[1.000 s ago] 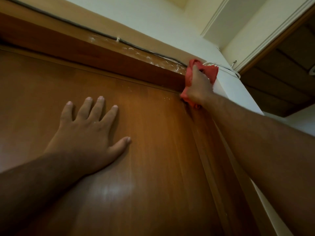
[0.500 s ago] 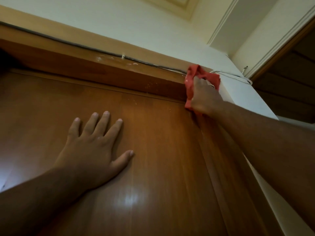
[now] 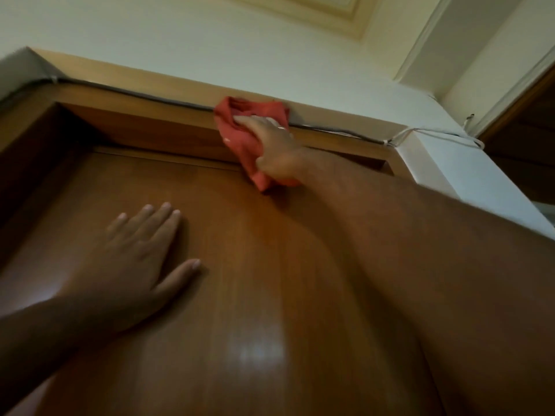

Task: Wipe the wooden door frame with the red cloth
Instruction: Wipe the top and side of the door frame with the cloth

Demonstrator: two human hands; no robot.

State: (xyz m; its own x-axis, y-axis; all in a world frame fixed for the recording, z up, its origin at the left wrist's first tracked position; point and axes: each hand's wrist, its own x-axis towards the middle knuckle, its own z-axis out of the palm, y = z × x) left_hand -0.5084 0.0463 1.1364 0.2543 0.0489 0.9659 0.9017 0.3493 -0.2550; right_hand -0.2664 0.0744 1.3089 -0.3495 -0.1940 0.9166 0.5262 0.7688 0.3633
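The wooden door frame (image 3: 144, 127) runs across the top of the brown door (image 3: 246, 265). My right hand (image 3: 276, 151) presses the red cloth (image 3: 237, 136) flat against the frame's top rail, near the middle of its length. The cloth hangs down over the rail's lower edge onto the door. My left hand (image 3: 141, 250) lies flat on the door face, fingers spread, holding nothing, well below and left of the cloth.
A dark cable (image 3: 135, 94) runs along the upper edge of the frame, and white wires (image 3: 435, 135) trail off at the right corner. A white wall (image 3: 468, 172) adjoins the frame on the right. The ceiling (image 3: 210, 31) is close above.
My right hand has slid the red cloth leftward along the top rail, away from the right corner. The view has tilted further up. My left hand stays flat on the door.
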